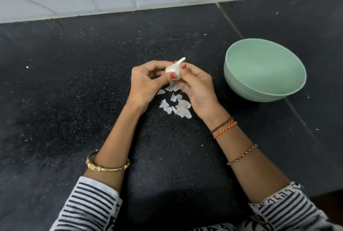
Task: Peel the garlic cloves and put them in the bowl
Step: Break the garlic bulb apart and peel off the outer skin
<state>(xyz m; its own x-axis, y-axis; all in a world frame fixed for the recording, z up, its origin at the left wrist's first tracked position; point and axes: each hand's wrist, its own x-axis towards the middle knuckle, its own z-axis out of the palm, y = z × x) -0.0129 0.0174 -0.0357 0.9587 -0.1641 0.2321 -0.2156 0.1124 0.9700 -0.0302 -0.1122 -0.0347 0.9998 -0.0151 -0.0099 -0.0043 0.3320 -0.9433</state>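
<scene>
Both hands, left hand (146,80) and right hand (194,84), pinch the garlic bulb (172,70) mid-frame, stem pointing up-right toward the empty green bowl (241,89), nearer the right hand.

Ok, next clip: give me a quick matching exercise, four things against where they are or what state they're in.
Things:
1. garlic
2. bowl
3. peels
4. gold bangle

Places or states:
A. empty, standing on the counter to the right of the hands
B. on the left forearm
C. pinched between the fingers of both hands
D. scattered on the counter under the hands

Pairs: 1-C, 2-A, 3-D, 4-B
</scene>
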